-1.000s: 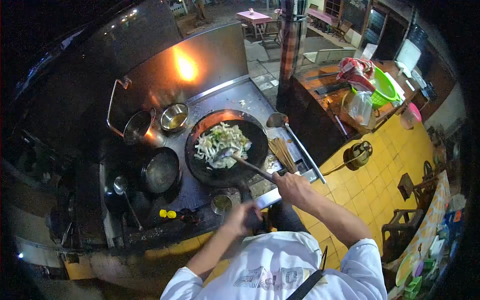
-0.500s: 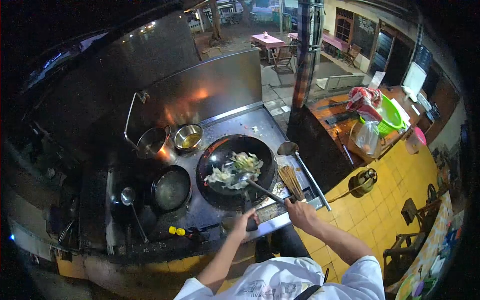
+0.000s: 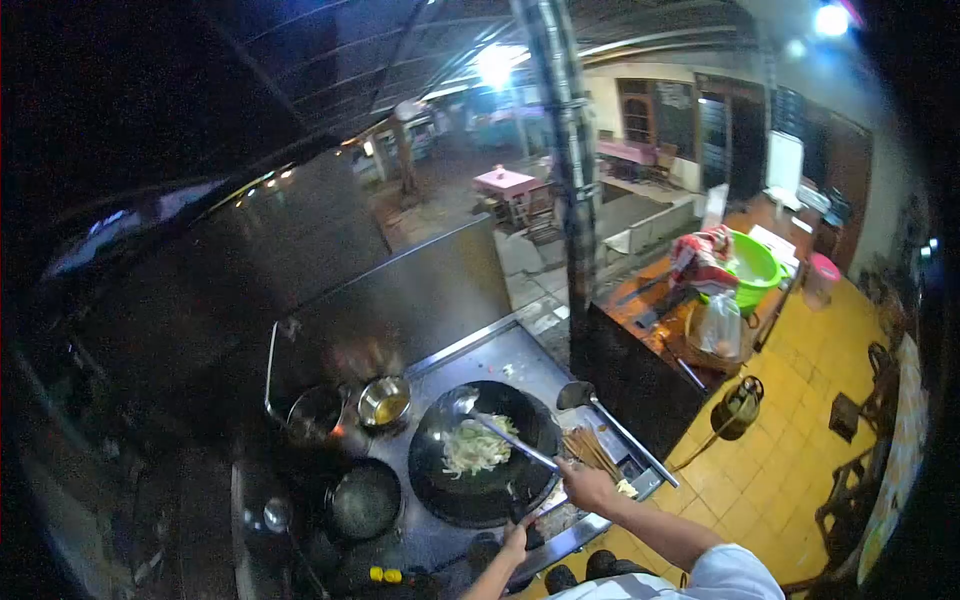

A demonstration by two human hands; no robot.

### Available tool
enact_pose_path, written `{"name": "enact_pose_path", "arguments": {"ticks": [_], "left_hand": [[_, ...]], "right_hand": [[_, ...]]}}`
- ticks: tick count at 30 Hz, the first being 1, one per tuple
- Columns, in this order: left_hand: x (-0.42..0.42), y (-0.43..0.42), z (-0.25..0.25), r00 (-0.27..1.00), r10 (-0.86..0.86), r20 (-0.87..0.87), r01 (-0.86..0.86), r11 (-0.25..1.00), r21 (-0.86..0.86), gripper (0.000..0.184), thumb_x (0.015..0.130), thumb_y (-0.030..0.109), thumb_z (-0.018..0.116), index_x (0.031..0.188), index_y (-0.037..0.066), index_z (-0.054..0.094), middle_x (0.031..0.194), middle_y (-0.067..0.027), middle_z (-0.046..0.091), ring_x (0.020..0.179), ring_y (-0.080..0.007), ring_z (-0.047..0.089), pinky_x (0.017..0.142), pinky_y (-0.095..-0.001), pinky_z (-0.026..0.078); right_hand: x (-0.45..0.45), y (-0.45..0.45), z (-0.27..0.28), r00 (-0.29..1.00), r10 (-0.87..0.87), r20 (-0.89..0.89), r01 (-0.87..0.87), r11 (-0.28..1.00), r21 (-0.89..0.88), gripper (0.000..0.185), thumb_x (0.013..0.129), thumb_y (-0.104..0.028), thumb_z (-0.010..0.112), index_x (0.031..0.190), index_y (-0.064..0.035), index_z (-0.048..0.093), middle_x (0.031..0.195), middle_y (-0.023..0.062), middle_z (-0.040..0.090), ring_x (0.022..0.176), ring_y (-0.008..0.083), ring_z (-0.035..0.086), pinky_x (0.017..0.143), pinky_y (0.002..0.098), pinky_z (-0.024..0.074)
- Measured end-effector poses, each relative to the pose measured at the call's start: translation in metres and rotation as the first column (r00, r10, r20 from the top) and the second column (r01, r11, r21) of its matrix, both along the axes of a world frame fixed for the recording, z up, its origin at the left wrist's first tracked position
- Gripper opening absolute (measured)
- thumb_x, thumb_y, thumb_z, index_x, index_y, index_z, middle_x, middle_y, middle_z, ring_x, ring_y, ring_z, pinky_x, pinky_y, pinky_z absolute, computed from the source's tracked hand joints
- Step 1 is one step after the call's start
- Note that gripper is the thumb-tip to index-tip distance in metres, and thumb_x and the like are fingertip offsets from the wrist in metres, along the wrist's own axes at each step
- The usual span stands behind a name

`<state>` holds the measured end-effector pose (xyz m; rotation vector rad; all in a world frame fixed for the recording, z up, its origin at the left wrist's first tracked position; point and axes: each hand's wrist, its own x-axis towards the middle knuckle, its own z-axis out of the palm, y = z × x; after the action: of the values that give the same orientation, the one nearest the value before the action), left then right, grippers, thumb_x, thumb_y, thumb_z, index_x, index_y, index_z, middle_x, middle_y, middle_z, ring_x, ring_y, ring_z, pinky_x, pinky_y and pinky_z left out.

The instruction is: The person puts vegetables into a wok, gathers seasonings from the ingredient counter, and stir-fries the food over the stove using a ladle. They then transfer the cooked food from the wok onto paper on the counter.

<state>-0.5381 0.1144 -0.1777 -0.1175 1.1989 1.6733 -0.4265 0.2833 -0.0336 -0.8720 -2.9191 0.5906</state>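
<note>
My right hand (image 3: 586, 487) is closed around the long handle of a metal ladle (image 3: 512, 440). The ladle's bowl is over the far left part of a black wok (image 3: 432, 480). Pale sliced vegetables (image 3: 478, 447), whitish with some green, lie in a heap in the middle of the wok, just below the bowl. At the wok's near side, my left hand (image 3: 514, 541) grips the dark wok handle (image 3: 516, 504). Beside my right hand lies a bundle of thin wooden sticks (image 3: 590, 450), with a wide-headed metal turner (image 3: 577, 397) behind it.
Left of the wok stand a dark pan (image 3: 365, 500) of liquid and a steel bowl (image 3: 384, 402) of yellowish liquid. A second ladle (image 3: 277, 515) lies farther left. The wooden table (image 3: 640, 292) at right bears a green basin (image 3: 757, 270). A gas cylinder (image 3: 738, 410) stands on the floor.
The ladle's bowl has moved out of the vegetables toward the wok's far side. The spread vegetables are now gathered in a heap. My view has tilted upward; both grips stay the same.
</note>
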Motion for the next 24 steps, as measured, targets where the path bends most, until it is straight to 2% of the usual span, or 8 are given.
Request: {"name": "enact_pose_path", "arguments": {"ticks": [3,7,8,11,15,19,20,24], "left_hand": [[-0.004,0.000,-0.016,0.992,0.045,-0.119,-0.059,0.990,-0.125,0.022,0.078,0.023,0.069,0.092,0.009,0.057,0.066,-0.0057,0.058,0.060,-0.0260,0.059,0.061,-0.0469,0.050],[-0.001,-0.007,-0.049,0.998,-0.034,-0.061,0.022,0.981,-0.195,0.022,0.086,0.033,0.061,0.088,0.011,0.059,0.074,-0.0011,0.061,0.066,-0.0176,0.061,0.055,-0.0338,0.052],[0.015,-0.004,-0.043,0.988,0.132,0.084,-0.108,0.963,-0.247,0.024,0.088,0.036,0.056,0.094,0.012,0.058,0.073,0.0006,0.060,0.065,-0.0158,0.060,0.050,-0.0273,0.050],[0.078,-0.008,0.015,0.958,0.186,0.216,-0.126,0.956,-0.266,0.037,0.086,0.048,0.055,0.098,0.014,0.058,0.082,-0.0017,0.060,0.071,-0.0179,0.058,0.062,-0.0313,0.051],[0.166,0.010,0.025,0.959,-0.220,0.179,0.230,0.973,-0.032,0.039,0.093,0.048,0.046,0.103,0.011,0.054,0.092,-0.0027,0.059,0.087,-0.0157,0.059,0.070,-0.0303,0.047],[0.259,0.041,0.065,0.791,-0.598,-0.127,0.612,0.774,0.163,0.032,0.097,0.039,0.040,0.105,0.010,0.052,0.093,-0.0030,0.060,0.088,-0.0154,0.057,0.080,-0.0319,0.046],[0.279,0.047,0.072,0.730,-0.680,-0.061,0.682,0.723,0.106,0.029,0.097,0.037,0.042,0.099,0.010,0.052,0.086,-0.0011,0.056,0.077,-0.0127,0.053,0.068,-0.0287,0.043],[0.400,0.055,0.075,0.574,-0.737,-0.356,0.819,0.520,0.243,0.020,0.096,0.027,0.050,0.090,0.008,0.048,0.070,0.0010,0.049,0.058,-0.0103,0.048,0.050,-0.0239,0.038]], "right_hand": [[-0.023,0.013,-0.072,0.994,0.032,0.107,-0.035,0.999,0.028,0.053,0.089,-0.022,0.045,0.140,-0.0170,0.032,0.095,0.0205,0.062,0.081,0.0371,0.064,0.065,0.0460,0.0520],[-0.013,0.003,-0.063,0.994,-0.044,0.100,0.065,0.975,-0.211,0.052,0.089,-0.024,0.048,0.139,-0.0143,0.033,0.094,0.0215,0.063,0.086,0.0380,0.064,0.068,0.0470,0.0517],[0.002,-0.003,-0.044,0.994,-0.044,0.098,0.070,0.959,-0.275,0.049,0.089,-0.027,0.048,0.135,-0.0125,0.036,0.092,0.0226,0.064,0.085,0.0385,0.063,0.070,0.0476,0.0508],[0.064,-0.017,-0.060,0.971,-0.161,-0.178,0.079,0.915,-0.396,0.048,0.089,-0.026,0.051,0.132,-0.0099,0.038,0.092,0.0239,0.063,0.083,0.0400,0.063,0.071,0.0484,0.0497],[0.166,-0.053,-0.116,0.783,-0.315,-0.536,0.046,0.889,-0.456,0.050,0.091,-0.035,0.052,0.132,-0.0079,0.039,0.104,0.0220,0.060,0.085,0.0323,0.063,0.074,0.0418,0.0502],[0.270,-0.102,-0.040,0.622,-0.742,-0.248,0.088,0.381,-0.920,0.061,0.093,-0.042,0.048,0.137,-0.0041,0.030,0.114,0.0197,0.054,0.099,0.0258,0.057,0.082,0.0372,0.0472],[0.294,-0.112,-0.037,0.583,-0.785,-0.210,0.113,0.333,-0.936,0.065,0.093,-0.044,0.048,0.139,-0.0030,0.026,0.117,0.0198,0.053,0.102,0.0252,0.055,0.085,0.0364,0.0460],[0.398,-0.156,-0.023,0.366,-0.789,-0.494,0.506,0.614,-0.606,0.073,0.094,-0.047,0.043,0.145,-0.0068,0.012,0.111,0.0226,0.056,0.089,0.0261,0.061,0.072,0.0333,0.0500]]}}
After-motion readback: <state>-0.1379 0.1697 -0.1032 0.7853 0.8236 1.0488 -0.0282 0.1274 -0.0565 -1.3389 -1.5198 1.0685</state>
